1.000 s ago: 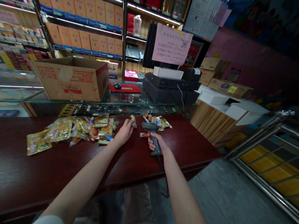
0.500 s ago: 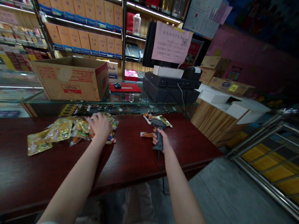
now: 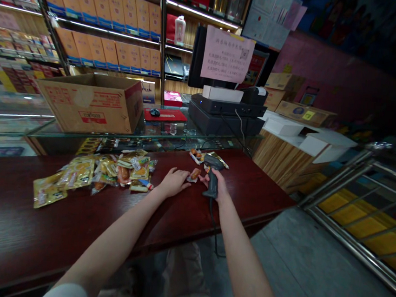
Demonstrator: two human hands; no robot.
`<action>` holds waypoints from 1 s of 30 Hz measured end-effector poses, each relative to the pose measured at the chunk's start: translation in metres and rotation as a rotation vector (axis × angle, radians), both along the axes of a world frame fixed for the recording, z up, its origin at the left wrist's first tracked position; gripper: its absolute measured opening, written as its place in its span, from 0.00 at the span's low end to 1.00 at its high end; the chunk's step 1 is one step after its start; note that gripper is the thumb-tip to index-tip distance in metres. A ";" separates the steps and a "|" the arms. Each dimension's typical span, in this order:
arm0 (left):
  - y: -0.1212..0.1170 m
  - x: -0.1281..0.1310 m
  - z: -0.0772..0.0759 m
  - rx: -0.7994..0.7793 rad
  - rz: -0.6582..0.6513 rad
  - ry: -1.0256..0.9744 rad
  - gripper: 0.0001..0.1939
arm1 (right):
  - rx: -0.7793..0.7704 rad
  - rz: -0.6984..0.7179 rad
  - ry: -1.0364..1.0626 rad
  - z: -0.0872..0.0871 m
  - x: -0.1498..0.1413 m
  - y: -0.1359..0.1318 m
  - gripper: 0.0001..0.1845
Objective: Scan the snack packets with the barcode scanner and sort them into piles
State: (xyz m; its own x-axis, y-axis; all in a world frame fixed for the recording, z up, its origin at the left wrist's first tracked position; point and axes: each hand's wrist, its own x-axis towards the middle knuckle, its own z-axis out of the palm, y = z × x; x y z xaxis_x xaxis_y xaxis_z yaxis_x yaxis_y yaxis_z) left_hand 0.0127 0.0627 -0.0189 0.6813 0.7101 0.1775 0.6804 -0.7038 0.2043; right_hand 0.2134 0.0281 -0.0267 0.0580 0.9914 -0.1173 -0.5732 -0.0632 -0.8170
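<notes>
My right hand point(image 3: 218, 186) is wrapped round the grip of a dark barcode scanner point(image 3: 212, 180), its head pointing left above the tabletop. Low over the wooden table, my left hand point(image 3: 175, 182) has its fingertips closed on the near edge of a small orange-brown snack packet point(image 3: 195, 173), just left of the scanner. To the left lies a pile of snack packets point(image 3: 126, 169), with gold pouches point(image 3: 78, 172) at its left end. Beyond the scanner is a smaller group of packets point(image 3: 195, 155), partly hidden by the scanner head.
An open cardboard box point(image 3: 93, 110) stands on the glass counter behind the table. A mouse point(image 3: 155, 112) on a red mat, and a monitor with a pink notice point(image 3: 226, 55) above dark till units point(image 3: 225, 118), are farther right. A metal railing point(image 3: 352, 219) stands at the right.
My left hand has moved right from the pile to the packet beside the scanner. That packet now looks turned and shorter. My right hand still holds the scanner in nearly the same place.
</notes>
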 end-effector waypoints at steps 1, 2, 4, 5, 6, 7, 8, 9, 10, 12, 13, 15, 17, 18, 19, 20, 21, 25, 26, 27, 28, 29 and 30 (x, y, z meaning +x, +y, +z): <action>0.000 0.000 0.000 0.011 0.029 0.009 0.17 | 0.000 0.007 0.003 0.001 0.000 -0.001 0.14; 0.000 0.000 0.000 0.028 0.052 0.006 0.18 | -0.003 0.012 0.005 0.001 0.000 -0.001 0.13; -0.001 0.002 -0.001 0.061 0.086 -0.027 0.26 | -0.015 0.018 0.005 0.003 -0.001 -0.002 0.13; -0.001 0.003 -0.001 0.078 0.090 -0.051 0.30 | -0.020 0.021 0.005 0.004 -0.001 -0.002 0.13; -0.002 0.005 -0.002 0.096 0.080 -0.069 0.34 | -0.023 0.026 0.006 0.005 -0.001 -0.003 0.13; -0.003 0.008 -0.002 0.109 0.054 -0.074 0.35 | -0.021 0.031 0.011 0.005 -0.001 -0.003 0.13; -0.003 0.010 -0.002 0.115 0.015 -0.065 0.34 | -0.014 0.037 0.020 0.006 -0.001 -0.003 0.13; -0.004 0.011 -0.002 0.114 -0.024 -0.046 0.31 | -0.004 0.042 0.032 0.006 -0.001 -0.004 0.13; -0.004 0.012 -0.001 0.108 -0.051 -0.022 0.28 | 0.009 0.044 0.045 0.006 0.000 -0.004 0.13; -0.004 0.012 0.000 0.106 -0.048 0.015 0.23 | 0.030 0.040 0.069 0.006 0.001 -0.005 0.14; -0.004 0.011 0.000 0.112 -0.021 0.018 0.22 | 0.034 0.038 0.075 0.006 0.001 -0.005 0.14; -0.001 0.007 -0.001 0.108 0.042 -0.024 0.19 | 0.037 0.035 0.074 0.006 0.002 -0.005 0.14; 0.004 0.002 -0.005 0.027 0.091 -0.162 0.16 | 0.042 0.035 0.064 0.006 0.003 -0.006 0.14; 0.008 -0.001 -0.008 -0.050 0.118 -0.276 0.15 | 0.045 0.039 0.060 0.006 0.003 -0.006 0.14; 0.013 -0.003 -0.011 -0.149 0.151 -0.417 0.13 | 0.045 0.048 0.055 0.006 0.003 -0.006 0.14; 0.018 -0.006 -0.014 -0.261 0.189 -0.573 0.12 | 0.041 0.063 0.051 0.006 0.002 -0.006 0.14; 0.024 -0.008 -0.017 -0.375 0.221 -0.731 0.12 | 0.036 0.083 0.047 0.006 0.002 -0.007 0.14; 0.042 -0.016 -0.024 -0.669 0.210 -1.155 0.12 | 0.027 0.191 0.030 0.005 0.001 -0.008 0.13; 0.044 -0.018 -0.024 -0.693 0.185 -1.207 0.14 | 0.028 0.228 0.030 0.005 0.001 -0.008 0.13; 0.045 -0.021 -0.023 -0.710 0.160 -1.248 0.16 | 0.030 0.269 0.032 0.004 0.000 -0.008 0.13; 0.046 -0.023 -0.022 -0.727 0.132 -1.280 0.19 | 0.032 0.309 0.035 0.003 0.000 -0.008 0.13; 0.045 -0.025 -0.021 -0.750 0.100 -1.308 0.22 | 0.035 0.346 0.036 0.002 0.000 -0.008 0.13; 0.044 -0.027 -0.020 -0.779 0.066 -1.332 0.24 | 0.040 0.378 0.034 0.001 -0.001 -0.008 0.13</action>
